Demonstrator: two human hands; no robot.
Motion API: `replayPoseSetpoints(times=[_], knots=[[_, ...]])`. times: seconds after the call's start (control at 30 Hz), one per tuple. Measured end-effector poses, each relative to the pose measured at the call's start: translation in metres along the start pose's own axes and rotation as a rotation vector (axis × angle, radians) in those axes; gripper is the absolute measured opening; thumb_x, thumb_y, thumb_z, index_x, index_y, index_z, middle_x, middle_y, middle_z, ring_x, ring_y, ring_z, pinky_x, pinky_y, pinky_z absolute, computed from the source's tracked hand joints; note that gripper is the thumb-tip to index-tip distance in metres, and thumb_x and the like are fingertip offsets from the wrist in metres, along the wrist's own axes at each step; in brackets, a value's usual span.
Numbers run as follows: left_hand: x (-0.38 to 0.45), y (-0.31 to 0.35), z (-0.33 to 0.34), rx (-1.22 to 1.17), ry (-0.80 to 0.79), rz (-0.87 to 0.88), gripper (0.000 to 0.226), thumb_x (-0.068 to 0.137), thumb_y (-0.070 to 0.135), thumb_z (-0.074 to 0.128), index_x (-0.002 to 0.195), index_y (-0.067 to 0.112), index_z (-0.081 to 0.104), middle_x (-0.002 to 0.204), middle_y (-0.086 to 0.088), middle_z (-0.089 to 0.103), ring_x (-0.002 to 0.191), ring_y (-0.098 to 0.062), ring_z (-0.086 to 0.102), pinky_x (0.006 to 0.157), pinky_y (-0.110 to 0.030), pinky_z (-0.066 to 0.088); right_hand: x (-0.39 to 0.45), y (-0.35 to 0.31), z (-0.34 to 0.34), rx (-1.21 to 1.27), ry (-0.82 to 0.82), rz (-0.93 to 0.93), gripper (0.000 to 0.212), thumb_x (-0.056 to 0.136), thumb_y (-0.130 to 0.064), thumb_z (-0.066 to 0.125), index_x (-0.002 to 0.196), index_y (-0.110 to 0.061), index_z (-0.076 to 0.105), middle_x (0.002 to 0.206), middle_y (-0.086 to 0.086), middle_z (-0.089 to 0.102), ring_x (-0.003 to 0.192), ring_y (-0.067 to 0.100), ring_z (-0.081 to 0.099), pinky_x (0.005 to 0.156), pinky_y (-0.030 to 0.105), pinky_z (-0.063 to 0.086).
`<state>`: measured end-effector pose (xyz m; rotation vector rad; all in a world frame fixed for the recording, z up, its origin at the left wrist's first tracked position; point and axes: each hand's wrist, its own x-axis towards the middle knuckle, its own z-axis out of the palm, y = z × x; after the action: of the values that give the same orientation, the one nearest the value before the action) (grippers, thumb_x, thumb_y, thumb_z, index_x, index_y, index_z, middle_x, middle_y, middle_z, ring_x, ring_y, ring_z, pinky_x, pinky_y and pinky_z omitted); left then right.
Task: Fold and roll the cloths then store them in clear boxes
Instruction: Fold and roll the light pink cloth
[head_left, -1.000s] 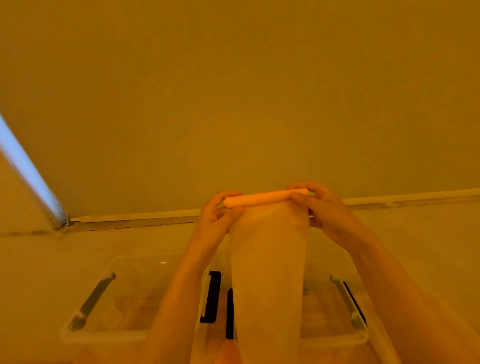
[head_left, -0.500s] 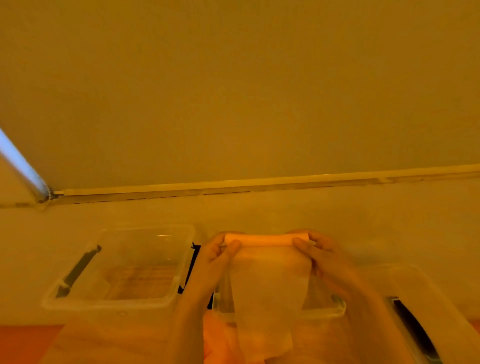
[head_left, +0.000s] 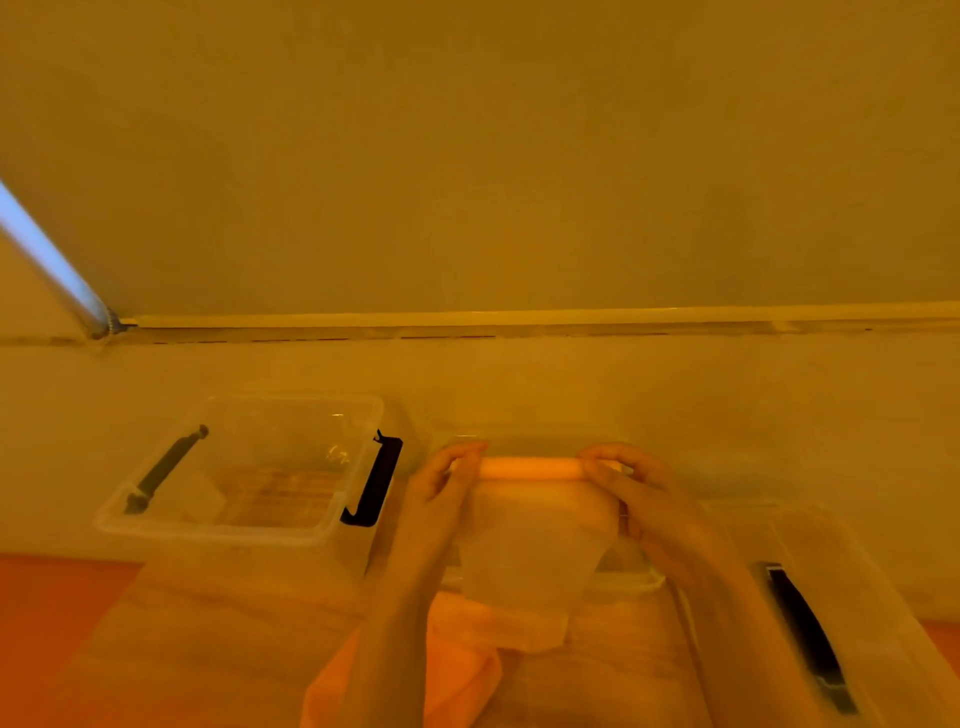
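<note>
Fingers (head_left: 467, 460) of the left hand (head_left: 441, 499) and of the right hand (head_left: 631, 486) curl around opposite ends of the pale, thin cloth (head_left: 530, 540), pinching its rolled top edge. Its unrolled tail hangs toward 6 o'clock over the middle clear plastic box (head_left: 631, 579). An open clear plastic box (head_left: 234, 527) sits at 9 o'clock. Judged light, limp and prone to unrolling; grip both roll ends evenly.
</note>
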<state>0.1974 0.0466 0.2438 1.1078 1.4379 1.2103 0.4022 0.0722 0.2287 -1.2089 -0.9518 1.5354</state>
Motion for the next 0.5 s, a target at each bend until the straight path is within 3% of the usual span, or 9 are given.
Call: replayPoseSetpoints(times=[0.07, 0.17, 0.27, 0.37, 0.5], knots=[[-0.0018, -0.0047, -0.0032, 0.016, -0.025, -0.035, 0.019, 0.093, 0.039, 0.050, 0.103, 0.038, 0.066, 0.101, 0.012, 0.061, 0.098, -0.017, 0.059, 0.085, -0.049, 0.053, 0.0020, 0.0018, -0.0016, 0.031, -0.025, 0.036, 0.013, 0.082, -0.010, 0.065, 0.092, -0.019, 0.069, 0.079, 0.002, 0.073, 0.068, 0.013, 0.070, 0.052, 0.027, 0.054], [-0.0025, -0.0065, -0.0087, 0.073, -0.067, -0.043, 0.017, 0.094, 0.035, 0.049, 0.099, 0.032, 0.065, 0.091, 0.003, 0.064, 0.085, -0.015, 0.063, 0.072, -0.036, 0.055, 0.0027, 0.0023, -0.0046, 0.025, -0.105, 0.043, 0.022, 0.076, -0.014, 0.066, 0.097, -0.014, 0.068, 0.088, 0.006, 0.074, 0.079, 0.017, 0.071, 0.060, 0.028, 0.056], [0.0008, -0.0058, -0.0107, 0.110, -0.092, 0.009, 0.018, 0.094, 0.032, 0.049, 0.103, 0.029, 0.066, 0.096, -0.004, 0.065, 0.090, -0.022, 0.064, 0.075, -0.045, 0.057, 0.0024, 0.0017, -0.0075, 0.032, -0.154, 0.027, 0.029, 0.068, -0.019, 0.067, 0.097, -0.016, 0.069, 0.093, 0.008, 0.073, 0.083, 0.021, 0.070, 0.064, 0.033, 0.057], [0.0007, -0.0036, -0.0104, 0.044, -0.096, 0.017, 0.017, 0.093, 0.030, 0.052, 0.102, 0.033, 0.067, 0.105, -0.004, 0.065, 0.095, -0.023, 0.064, 0.068, -0.037, 0.057, 0.0015, 0.0014, -0.0085, 0.029, -0.166, 0.008, 0.028, 0.069, -0.020, 0.068, 0.097, -0.023, 0.069, 0.093, 0.004, 0.071, 0.083, 0.018, 0.069, 0.061, 0.032, 0.055], [-0.0022, -0.0018, -0.0078, -0.089, -0.110, 0.003, 0.018, 0.090, 0.025, 0.058, 0.100, 0.034, 0.069, 0.106, 0.001, 0.065, 0.096, -0.022, 0.064, 0.069, -0.037, 0.057, 0.0015, 0.0015, -0.0073, 0.040, -0.128, 0.002, 0.024, 0.083, -0.009, 0.063, 0.099, -0.026, 0.068, 0.102, 0.007, 0.067, 0.087, 0.021, 0.066, 0.059, 0.029, 0.053]])
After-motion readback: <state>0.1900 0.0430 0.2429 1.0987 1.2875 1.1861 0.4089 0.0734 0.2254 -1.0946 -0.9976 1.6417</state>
